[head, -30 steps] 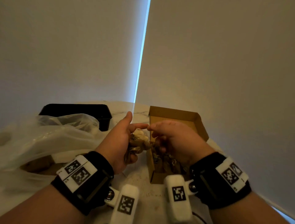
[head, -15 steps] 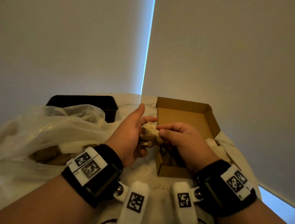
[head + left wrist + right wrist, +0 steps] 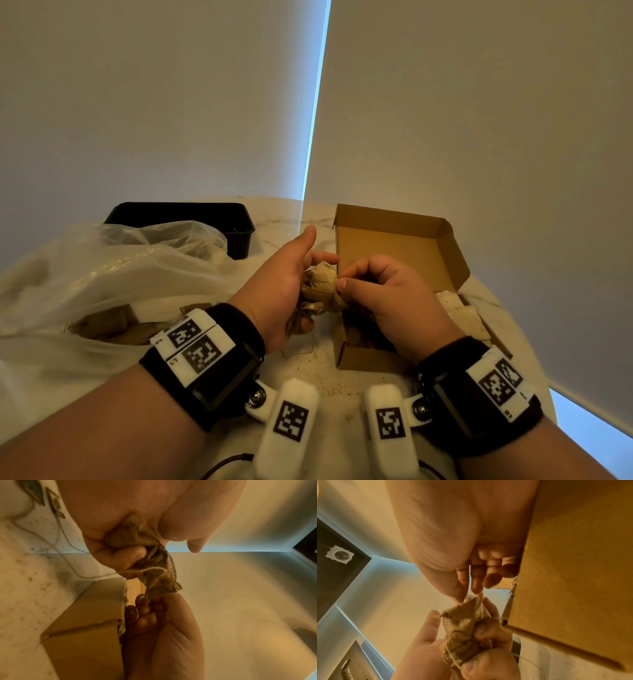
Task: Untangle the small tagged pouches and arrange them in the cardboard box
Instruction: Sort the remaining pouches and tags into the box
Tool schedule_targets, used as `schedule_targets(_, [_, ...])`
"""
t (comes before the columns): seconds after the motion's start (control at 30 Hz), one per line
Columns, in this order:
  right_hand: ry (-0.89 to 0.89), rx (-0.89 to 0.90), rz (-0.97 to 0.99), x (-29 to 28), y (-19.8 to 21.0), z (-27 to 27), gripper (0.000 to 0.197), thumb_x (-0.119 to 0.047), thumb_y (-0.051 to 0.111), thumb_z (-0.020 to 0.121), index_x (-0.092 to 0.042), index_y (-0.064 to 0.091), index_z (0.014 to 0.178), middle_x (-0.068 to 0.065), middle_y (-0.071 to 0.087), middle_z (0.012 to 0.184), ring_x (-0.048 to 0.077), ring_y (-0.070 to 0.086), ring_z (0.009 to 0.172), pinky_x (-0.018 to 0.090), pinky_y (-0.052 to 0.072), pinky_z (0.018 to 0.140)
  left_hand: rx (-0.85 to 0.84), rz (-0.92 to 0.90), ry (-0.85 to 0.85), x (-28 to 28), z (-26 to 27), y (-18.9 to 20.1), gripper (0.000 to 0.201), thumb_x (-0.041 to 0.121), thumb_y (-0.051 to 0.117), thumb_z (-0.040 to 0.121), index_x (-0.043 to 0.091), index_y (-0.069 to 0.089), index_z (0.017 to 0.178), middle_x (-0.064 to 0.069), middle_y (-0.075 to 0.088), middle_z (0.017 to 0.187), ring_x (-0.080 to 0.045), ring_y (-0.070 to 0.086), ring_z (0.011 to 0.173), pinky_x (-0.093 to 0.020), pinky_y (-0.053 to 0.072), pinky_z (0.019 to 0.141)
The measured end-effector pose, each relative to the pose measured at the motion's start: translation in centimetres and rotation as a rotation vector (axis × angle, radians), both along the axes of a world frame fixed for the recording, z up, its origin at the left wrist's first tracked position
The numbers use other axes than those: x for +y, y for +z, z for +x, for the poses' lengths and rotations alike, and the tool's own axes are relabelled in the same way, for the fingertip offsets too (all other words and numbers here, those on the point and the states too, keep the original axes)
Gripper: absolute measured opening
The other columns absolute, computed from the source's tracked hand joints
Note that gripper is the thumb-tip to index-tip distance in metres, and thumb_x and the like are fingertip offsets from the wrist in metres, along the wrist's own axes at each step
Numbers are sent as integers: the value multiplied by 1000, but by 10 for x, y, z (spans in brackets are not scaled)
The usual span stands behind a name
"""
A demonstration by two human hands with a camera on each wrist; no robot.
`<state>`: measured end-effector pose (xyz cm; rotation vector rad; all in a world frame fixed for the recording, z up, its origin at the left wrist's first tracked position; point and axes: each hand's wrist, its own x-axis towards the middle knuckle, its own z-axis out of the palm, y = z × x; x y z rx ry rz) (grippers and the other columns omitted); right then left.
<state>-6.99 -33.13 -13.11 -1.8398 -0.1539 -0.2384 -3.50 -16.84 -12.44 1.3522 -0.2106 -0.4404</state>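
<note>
A small tan burlap pouch point(image 3: 320, 284) with lace trim and a twine tie is held up between both hands, just left of the open cardboard box point(image 3: 390, 240). My left hand point(image 3: 291, 284) grips the pouch body point(image 3: 137, 539) with curled fingers, thumb raised. My right hand point(image 3: 346, 279) pinches the pouch's lace edge point(image 3: 475, 600) between thumb and forefinger. Loose twine point(image 3: 68, 545) trails from the pouch to the table. Dark pouches point(image 3: 363, 329) lie in the near end of the box, partly hidden by my right hand.
A crumpled clear plastic bag point(image 3: 102, 274) with more tan pouches covers the left of the marble table point(image 3: 308, 370). A black tray point(image 3: 181, 216) stands at the back left. Cream cloth pieces point(image 3: 462, 308) lie right of the box. Crumbs dot the tabletop.
Both hands stay together on the pouch by the box's left wall. The right hand's fingers have shifted to pinch the pouch's upper edge. The view has tilted, showing more of the box.
</note>
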Motion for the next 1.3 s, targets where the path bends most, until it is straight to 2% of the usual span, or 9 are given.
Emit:
schedule_targets(0.1, [-4, -7, 4, 0, -1, 1, 11, -22, 70, 90, -24, 73, 100, -1, 75, 95, 19, 73, 85, 34, 61, 70, -17, 12, -39, 0, 1, -1, 72, 76, 31, 90, 20, 68, 115, -12, 58, 85, -15, 47, 58, -20, 30, 45])
schedule_targets(0.27, [11, 48, -3, 2, -2, 1, 5, -27, 71, 90, -27, 74, 94, 5, 76, 89, 29, 73, 71, 45, 61, 62, -29, 32, -84, -2, 0, -3, 73, 76, 31, 90, 20, 68, 118, -7, 57, 74, -13, 48, 55, -20, 33, 44])
schedule_targets(0.43, [-29, -52, 55, 0, -3, 5, 10, -19, 68, 92, -24, 74, 85, 5, 76, 89, 26, 73, 83, 39, 61, 72, -31, 38, -67, -3, 3, -4, 72, 76, 34, 90, 18, 67, 117, -6, 60, 71, -14, 46, 53, -20, 32, 44])
schedule_targets(0.57, [-88, -91, 141, -2, 0, 5, 6, -17, 67, 92, -15, 73, 93, 6, 76, 87, 24, 67, 71, 31, 57, 63, -17, 64, -38, -4, 5, -8, 62, 74, 43, 89, 23, 71, 112, -6, 62, 75, -12, 47, 55, -21, 33, 45])
schedule_targets(0.77, [-176, -110, 213, -3, 1, 7, 7, -15, 67, 92, -19, 70, 97, 3, 76, 90, 26, 66, 74, 32, 56, 61, -103, 93, 54, -5, 4, -10, 26, 42, 63, 93, 20, 70, 103, -7, 68, 80, -13, 56, 59, -22, 35, 45])
schedule_targets(0.9, [-176, -116, 219, -2, 2, 6, 8, -15, 66, 93, -17, 69, 101, 7, 76, 92, 36, 69, 80, 44, 61, 71, -178, 98, 79, -6, 6, -7, 15, 30, 64, 95, 17, 70, 97, -4, 68, 72, -9, 53, 50, -21, 32, 44])
schedule_targets(1.03, [-130, -131, 255, -3, 2, 6, 20, -10, 64, 94, -20, 60, 110, 9, 75, 97, 24, 67, 73, 29, 57, 60, -209, 101, 122, -5, 6, -7, 12, 27, 63, 96, 17, 70, 98, -3, 69, 70, -10, 55, 51, -21, 32, 43])
schedule_targets(1.17, [-69, -202, 176, -5, 0, 6, 24, -6, 62, 91, -30, 68, 93, -5, 73, 98, 23, 69, 90, 34, 58, 72, -232, 71, 158, -3, 4, -3, 13, 24, 61, 98, 15, 70, 100, -2, 70, 70, -11, 60, 55, -20, 34, 40])
schedule_targets(1.3, [-52, -182, 105, 1, 3, 0, 29, -2, 61, 93, -23, 72, 108, -13, 75, 100, 11, 71, 98, 32, 60, 85, -264, 92, 154, -2, 3, -1, 14, 23, 61, 98, 13, 69, 102, 0, 69, 67, -3, 61, 47, -16, 38, 38])
